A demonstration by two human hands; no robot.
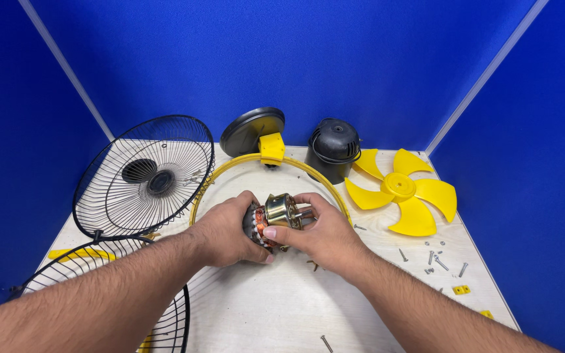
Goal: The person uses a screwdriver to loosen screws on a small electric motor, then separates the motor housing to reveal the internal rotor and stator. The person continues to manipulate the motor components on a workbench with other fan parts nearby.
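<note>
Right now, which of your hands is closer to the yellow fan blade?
Right. The right hand holds the motor just left of the yellow fan blade; the left hand grips the motor's other side, farther away.

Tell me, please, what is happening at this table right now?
A person holds a small fan motor in both hands above a wooden table: the left hand wraps its coil end, the right hand grips the brass-coloured housing. Around it lie taken-apart fan parts: two black wire grilles, a yellow ring, a black motor cover, a yellow blade and loose screws.
</note>
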